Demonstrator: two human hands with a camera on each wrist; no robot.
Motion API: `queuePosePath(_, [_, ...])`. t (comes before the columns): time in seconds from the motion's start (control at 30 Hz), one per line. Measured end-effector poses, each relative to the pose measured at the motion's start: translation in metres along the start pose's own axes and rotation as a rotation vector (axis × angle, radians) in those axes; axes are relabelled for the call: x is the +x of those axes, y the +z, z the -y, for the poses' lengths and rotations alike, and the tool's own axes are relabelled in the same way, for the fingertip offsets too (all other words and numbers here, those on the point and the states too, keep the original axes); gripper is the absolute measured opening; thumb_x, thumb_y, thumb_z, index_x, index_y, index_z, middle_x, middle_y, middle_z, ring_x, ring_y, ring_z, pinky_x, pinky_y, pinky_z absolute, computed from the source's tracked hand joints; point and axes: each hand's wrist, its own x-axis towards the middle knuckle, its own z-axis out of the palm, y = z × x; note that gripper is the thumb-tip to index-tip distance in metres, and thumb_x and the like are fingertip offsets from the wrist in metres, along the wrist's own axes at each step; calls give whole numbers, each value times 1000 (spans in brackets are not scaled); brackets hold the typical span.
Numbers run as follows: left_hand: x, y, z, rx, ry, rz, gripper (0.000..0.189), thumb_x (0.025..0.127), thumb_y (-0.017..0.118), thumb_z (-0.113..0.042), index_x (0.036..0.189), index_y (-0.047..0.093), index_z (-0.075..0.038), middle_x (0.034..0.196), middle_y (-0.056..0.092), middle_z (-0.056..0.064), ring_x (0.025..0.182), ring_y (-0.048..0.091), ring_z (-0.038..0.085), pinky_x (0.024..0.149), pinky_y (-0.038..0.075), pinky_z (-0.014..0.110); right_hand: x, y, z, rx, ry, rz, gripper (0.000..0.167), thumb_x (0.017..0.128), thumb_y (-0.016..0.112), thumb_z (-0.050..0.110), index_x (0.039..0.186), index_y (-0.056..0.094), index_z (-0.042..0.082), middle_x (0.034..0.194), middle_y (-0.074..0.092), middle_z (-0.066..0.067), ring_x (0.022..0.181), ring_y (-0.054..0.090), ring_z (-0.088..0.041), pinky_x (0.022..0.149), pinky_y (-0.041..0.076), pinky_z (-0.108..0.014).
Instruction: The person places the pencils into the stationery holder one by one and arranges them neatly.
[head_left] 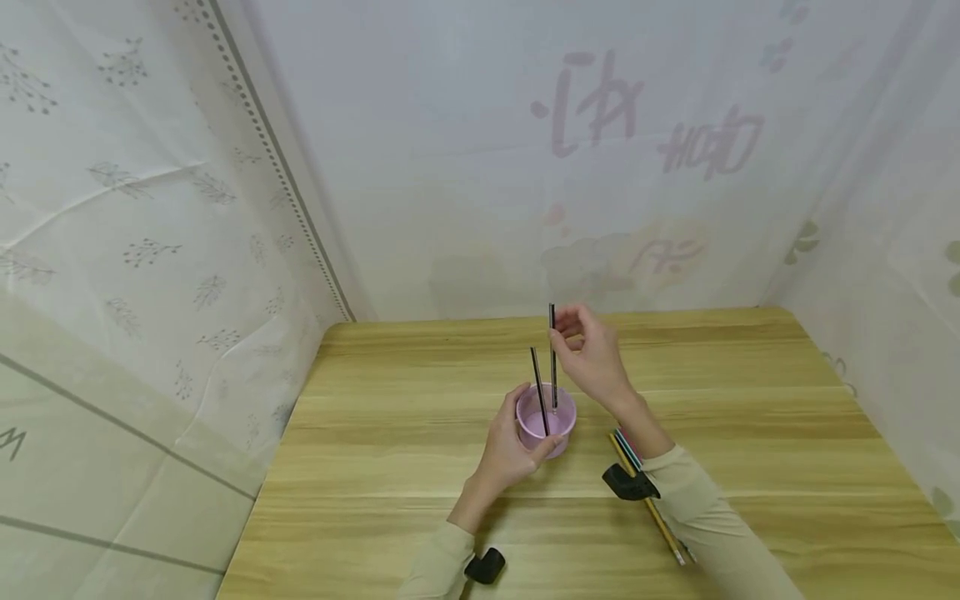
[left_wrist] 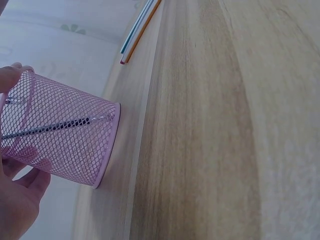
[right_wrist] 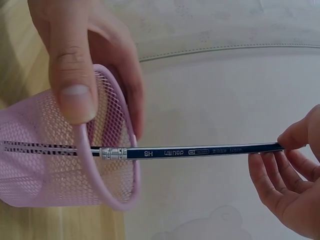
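My left hand (head_left: 506, 452) grips a pink mesh pencil cup (head_left: 567, 427), its thumb over the rim and fingers round the far side. Inside the cup leans a dark pencil (head_left: 537, 385), its upper part sticking out above the rim. My right hand (head_left: 594, 357) pinches a second dark pencil (right_wrist: 200, 152) near its top end. This pencil points down, with its silver ferrule (right_wrist: 114, 153) at the mouth of the cup in the right wrist view. Through the mesh in the left wrist view, a dark pencil (left_wrist: 55, 127) shows inside.
More pencils lie on the wooden table (head_left: 360, 467) beneath my right forearm, among them a yellow one (head_left: 666, 533) and a teal one (head_left: 627, 447). Printed fabric (head_left: 420, 208) hangs behind the table's far edge, with more fabric at both sides.
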Motion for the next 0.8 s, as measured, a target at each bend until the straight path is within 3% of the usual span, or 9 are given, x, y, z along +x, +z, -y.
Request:
queuePosePath(0.37, [0, 0, -2, 1, 14, -9, 91, 80, 83, -33, 150, 36, 1, 144, 54, 15, 124, 60, 29, 102, 54, 48, -12, 9, -17, -43, 73, 76, 20, 92, 66, 0, 111, 60, -3, 96, 69, -17, 85, 68, -27, 67, 59, -21])
queuePosePath(0.8, [-1, 0, 1, 3, 7, 5, 91, 81, 82, -35, 151, 34, 0, 147, 52, 17, 126, 59, 31, 102, 55, 47, -26, 22, -39, -82, 98, 119, 20, 91, 69, 1, 109, 62, -2, 94, 70, -16, 82, 68, -24, 66, 60, -24])
